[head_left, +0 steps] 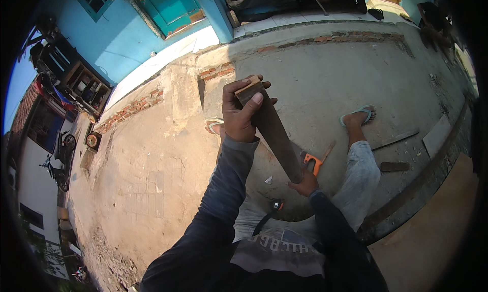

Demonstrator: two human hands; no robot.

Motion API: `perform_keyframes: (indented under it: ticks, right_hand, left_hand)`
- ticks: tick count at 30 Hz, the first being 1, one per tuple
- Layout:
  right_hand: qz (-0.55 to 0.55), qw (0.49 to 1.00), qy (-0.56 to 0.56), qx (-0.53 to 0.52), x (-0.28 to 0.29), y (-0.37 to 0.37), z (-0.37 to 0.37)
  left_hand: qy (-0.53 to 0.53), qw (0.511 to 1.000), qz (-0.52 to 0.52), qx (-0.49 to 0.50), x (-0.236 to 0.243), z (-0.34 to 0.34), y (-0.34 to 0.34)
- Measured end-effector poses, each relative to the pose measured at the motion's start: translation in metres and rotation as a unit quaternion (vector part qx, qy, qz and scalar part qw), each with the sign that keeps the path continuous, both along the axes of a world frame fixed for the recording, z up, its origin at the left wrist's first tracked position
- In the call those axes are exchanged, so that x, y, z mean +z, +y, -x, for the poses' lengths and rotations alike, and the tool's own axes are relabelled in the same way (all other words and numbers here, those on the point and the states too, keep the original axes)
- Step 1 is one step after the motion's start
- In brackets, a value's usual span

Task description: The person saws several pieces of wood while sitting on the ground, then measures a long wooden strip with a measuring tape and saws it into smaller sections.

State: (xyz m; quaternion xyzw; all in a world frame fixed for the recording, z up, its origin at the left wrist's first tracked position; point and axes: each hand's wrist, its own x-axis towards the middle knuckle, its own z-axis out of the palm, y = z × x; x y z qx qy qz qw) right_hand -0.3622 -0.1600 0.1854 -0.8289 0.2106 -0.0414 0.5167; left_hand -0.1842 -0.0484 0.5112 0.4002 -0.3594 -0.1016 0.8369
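Concrete ground [152,180], sunlit on the left and shaded on the right, spreads out under and all around the dark wooden board [277,132], which is held up at a slant above it. Well beyond the board, to its upper left, stands a pale blue house wall [86,53] with a teal door [168,10]. Far off to the board's left is a parked motorcycle [62,157]; nearer on that side, a low row of bricks [129,109] is set in the ground. Just right of the board's near end shows a handsaw [316,163] with an orange handle, its blade partly hidden behind the board. Farther right lies a short wood offcut [395,167]. Left hand [240,111] is wrapped round the board's far end, thumb pressed on its face. Right hand [306,183] is closed on the near end; whether it also touches the handsaw, I cannot tell. Nearer than the board's near end, slightly left, sits a black-and-orange tape measure [277,205].
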Motion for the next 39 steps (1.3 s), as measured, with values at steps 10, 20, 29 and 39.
perform_keyframes:
  ticks: [10,20,29,39]
  right_hand:
    - [-0.026,0.995,-0.087,-0.048,-0.014,0.016,0.023]
    - [-0.081,0.985,-0.130,-0.074,-0.034,0.019,0.012]
    - [-0.006,0.991,-0.128,-0.050,0.002,0.014,0.021]
    - [0.088,0.986,-0.127,-0.066,0.048,-0.001,0.032]
  left_hand:
    - [-0.020,0.996,-0.088,0.026,-0.006,0.021,0.008]
    - [-0.034,0.994,-0.102,-0.008,0.011,0.087,0.018]
    - [-0.109,0.980,0.042,0.161,0.007,0.066,0.008]
    - [-0.078,0.985,0.011,0.152,0.048,-0.156,0.067]
